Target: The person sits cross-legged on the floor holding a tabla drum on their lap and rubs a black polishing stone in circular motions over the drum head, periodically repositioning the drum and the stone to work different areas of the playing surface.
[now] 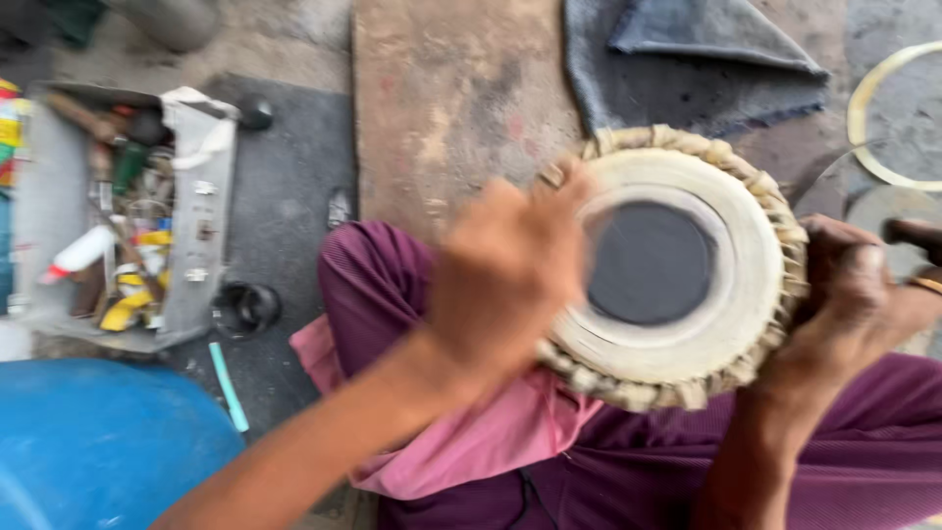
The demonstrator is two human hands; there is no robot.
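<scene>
Both hands, left [505, 280] and right [849, 294], gripping drum [687, 265] (blurred), tool-filled box [201, 211] nearby.

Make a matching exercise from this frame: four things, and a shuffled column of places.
1 drum
2 toolbox
3 blue barrel
4 grey cloth

a bottom left corner
b on the lap, between left hand and right hand
c top of frame, beyond the drum
d left side, full of tools

Pairs: 1-b, 2-d, 3-a, 4-c
</scene>
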